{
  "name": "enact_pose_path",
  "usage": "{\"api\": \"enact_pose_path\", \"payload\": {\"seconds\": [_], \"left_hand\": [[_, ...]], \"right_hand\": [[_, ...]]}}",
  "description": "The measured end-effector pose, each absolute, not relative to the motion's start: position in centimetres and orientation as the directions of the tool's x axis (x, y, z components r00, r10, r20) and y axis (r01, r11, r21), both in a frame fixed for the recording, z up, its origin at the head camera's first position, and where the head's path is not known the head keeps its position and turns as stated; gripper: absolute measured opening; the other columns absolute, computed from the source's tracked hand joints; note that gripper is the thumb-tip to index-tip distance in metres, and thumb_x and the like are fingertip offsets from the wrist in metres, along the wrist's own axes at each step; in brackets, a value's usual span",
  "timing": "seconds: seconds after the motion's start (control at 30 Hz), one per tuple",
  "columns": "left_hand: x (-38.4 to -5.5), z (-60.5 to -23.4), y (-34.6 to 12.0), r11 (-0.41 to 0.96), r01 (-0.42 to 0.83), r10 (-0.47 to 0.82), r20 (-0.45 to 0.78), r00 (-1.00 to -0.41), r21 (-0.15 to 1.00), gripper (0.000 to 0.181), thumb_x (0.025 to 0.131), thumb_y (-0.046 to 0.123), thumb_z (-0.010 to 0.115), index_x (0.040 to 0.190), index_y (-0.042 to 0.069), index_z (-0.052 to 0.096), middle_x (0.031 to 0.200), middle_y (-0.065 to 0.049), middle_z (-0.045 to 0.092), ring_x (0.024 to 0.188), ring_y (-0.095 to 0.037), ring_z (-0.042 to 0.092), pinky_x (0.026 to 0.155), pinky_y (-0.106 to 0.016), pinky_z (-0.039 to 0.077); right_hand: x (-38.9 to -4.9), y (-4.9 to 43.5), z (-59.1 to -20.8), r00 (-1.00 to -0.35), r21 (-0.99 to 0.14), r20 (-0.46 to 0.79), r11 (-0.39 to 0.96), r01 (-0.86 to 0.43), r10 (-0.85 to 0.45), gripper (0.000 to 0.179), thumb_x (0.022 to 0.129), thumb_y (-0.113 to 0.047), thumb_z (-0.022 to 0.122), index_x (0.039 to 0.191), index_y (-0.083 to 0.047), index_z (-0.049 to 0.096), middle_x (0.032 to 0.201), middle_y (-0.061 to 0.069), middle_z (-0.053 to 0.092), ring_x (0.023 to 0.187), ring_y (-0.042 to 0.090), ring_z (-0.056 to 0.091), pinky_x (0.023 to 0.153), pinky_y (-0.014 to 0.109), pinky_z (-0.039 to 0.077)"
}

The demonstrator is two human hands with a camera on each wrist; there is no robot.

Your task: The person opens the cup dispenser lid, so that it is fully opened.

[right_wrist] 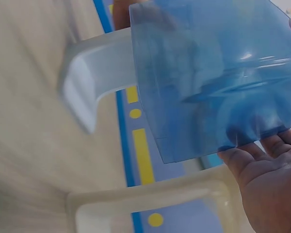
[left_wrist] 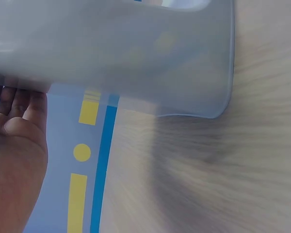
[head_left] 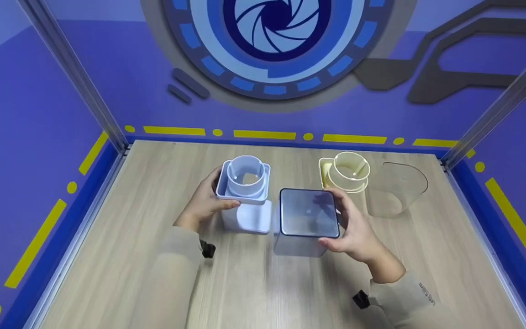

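Observation:
My left hand point(head_left: 207, 199) grips a light blue plastic holder point(head_left: 244, 197) by its left side, thumb across the front. The holder has a round collar inside a square tray at the top and a flat foot lower down. My right hand point(head_left: 356, 228) holds a translucent blue-grey square container point(head_left: 309, 212) by its right side, its flat square face turned up. In the right wrist view the fingers lie along the edge of the container point(right_wrist: 218, 87), and the holder's pale foot point(right_wrist: 82, 87) shows beyond it. The container and the holder are side by side.
A cream holder point(head_left: 349, 172) with a similar round collar stands behind my right hand. Right of it is a clear, smoky plastic cover point(head_left: 397, 189) on the wooden table point(head_left: 153, 164). Blue-purple panels point(head_left: 107, 77) and metal posts point(head_left: 78, 77) enclose the table.

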State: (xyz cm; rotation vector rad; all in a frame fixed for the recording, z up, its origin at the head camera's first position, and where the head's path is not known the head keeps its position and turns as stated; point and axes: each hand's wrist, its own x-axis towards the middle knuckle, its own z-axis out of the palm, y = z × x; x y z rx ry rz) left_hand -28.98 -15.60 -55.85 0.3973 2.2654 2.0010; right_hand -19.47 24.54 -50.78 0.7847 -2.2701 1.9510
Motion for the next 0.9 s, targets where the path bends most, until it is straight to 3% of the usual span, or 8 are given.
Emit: {"api": "enact_pose_path", "payload": {"seconds": [0.37,0.67,0.9], "left_hand": [[-29.1,-56.3,-15.7,0.073,0.145,0.26,0.121,-0.958,0.987,0.123,0.071,0.005,0.105,0.175,0.008,0.039,0.173,-0.015,0.054,0.155,-0.028,0.052,0.129,-0.025,0.044],[-29.1,-56.4,-15.6,0.068,0.14,0.265,0.118,-0.957,0.988,0.123,0.073,0.004,0.104,0.176,0.009,0.038,0.174,-0.014,0.052,0.157,-0.029,0.051,0.133,-0.031,0.042],[-29.0,-56.4,-15.7,0.041,0.143,0.272,0.127,-0.954,0.989,0.121,0.072,0.001,0.104,0.174,0.007,0.039,0.172,-0.016,0.053,0.155,-0.028,0.051,0.127,-0.021,0.044]], "right_hand": [[-18.5,24.4,-54.6,-0.872,-0.905,0.336,0.135,-0.404,-0.356,0.111,0.063,0.001,0.099,0.159,0.008,0.043,0.148,0.01,0.061,0.134,0.009,0.062,0.11,0.02,0.057],[-18.4,24.4,-57.1,-0.873,-0.917,0.295,0.142,-0.373,-0.389,0.11,0.064,0.001,0.1,0.158,0.008,0.042,0.145,0.014,0.061,0.133,0.01,0.062,0.11,0.021,0.056],[-18.3,24.4,-58.2,-0.895,-0.947,0.235,0.118,-0.298,-0.379,0.111,0.066,0.003,0.1,0.16,0.007,0.04,0.151,0.015,0.059,0.138,0.009,0.06,0.116,0.02,0.052]]}}
